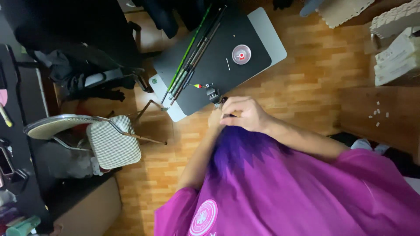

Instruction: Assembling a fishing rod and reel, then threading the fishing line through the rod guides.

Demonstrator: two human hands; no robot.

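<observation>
Rods (192, 54) lie across dark tabletop (218, 65), seemingly over wooden floor (315, 74).

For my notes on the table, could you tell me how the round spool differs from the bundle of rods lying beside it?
The spool is small, round and pinkish with a red centre; the rods are long, thin and green and dark. The spool sits alone mid-table, while the rods lie bundled diagonally along the table's left edge. Both rest on the dark table, untouched by either hand.
</observation>
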